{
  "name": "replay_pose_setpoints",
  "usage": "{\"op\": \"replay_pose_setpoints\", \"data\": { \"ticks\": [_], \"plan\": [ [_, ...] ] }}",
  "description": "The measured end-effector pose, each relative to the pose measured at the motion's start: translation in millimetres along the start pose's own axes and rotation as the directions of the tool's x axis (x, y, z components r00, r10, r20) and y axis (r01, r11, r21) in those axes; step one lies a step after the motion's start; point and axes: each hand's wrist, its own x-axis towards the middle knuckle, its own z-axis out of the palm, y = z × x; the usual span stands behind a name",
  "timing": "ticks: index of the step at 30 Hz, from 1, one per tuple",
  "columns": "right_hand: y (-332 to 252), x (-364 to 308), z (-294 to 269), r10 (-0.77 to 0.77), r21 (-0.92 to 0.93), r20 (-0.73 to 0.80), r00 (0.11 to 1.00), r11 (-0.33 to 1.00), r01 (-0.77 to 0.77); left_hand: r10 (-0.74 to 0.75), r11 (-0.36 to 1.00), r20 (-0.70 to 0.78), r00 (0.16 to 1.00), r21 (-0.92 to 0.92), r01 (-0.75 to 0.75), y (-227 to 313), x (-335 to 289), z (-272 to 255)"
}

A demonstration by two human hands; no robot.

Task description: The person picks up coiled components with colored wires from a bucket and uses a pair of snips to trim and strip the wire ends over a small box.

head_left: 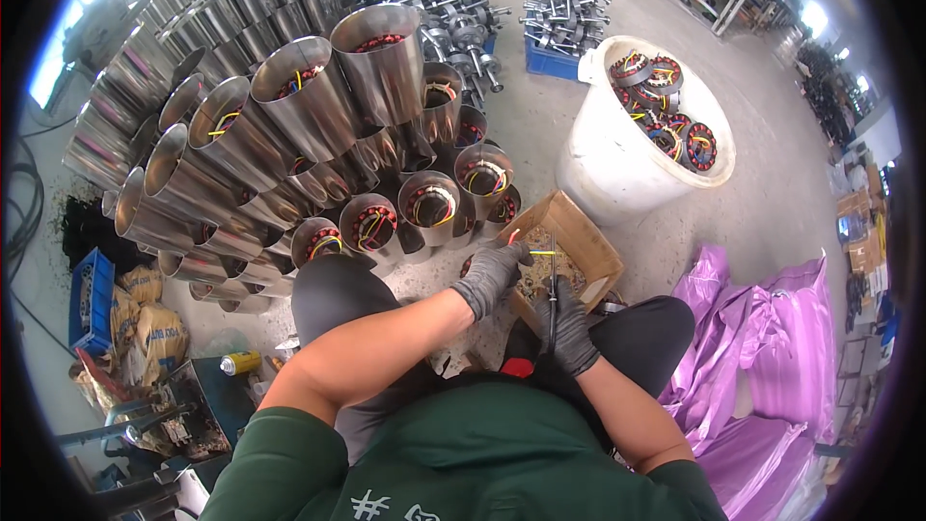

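Note:
My left hand (pixel 494 276), in a dark grey glove, is closed around a bunch of coloured wires. A yellow wire (pixel 543 253) sticks out to the right of its fingers, and a reddish wire end shows above them. Grey-gloved too, my right hand (pixel 571 330) grips a slim dark hand tool (pixel 553 301) that looks like a pair of cutters. Its narrow tip points away from me, close to the yellow wire. Both hands are over the near side of an open cardboard box (pixel 590 249) with small scraps inside. What the wires are attached to is mostly hidden under my left hand.
Shiny metal cylinders (pixel 307 106) are stacked at the left, several holding wound motor stators (pixel 429 205). A white tub (pixel 617 159) of stators stands at the right. Behind are a blue crate (pixel 555 58) of metal shafts; purple sacks (pixel 786 352) lie at the near right.

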Motion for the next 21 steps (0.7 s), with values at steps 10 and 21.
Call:
{"op": "replay_pose_setpoints", "data": {
  "ticks": [10,21],
  "plan": [
    [-33.6,8.2,-6.2,-0.197,-0.184,-0.011,0.980,0.964,0.192,0.015,0.999,0.121,0.993,0.042,-0.020,-1.2,4.9,-9.6],
    [-30.4,-4.6,-8.8,0.268,0.598,0.320,0.909,0.687,-0.413,0.275,0.959,0.057,0.960,0.059,-0.278,-10.3,11.0,-12.5]
  ]
}}
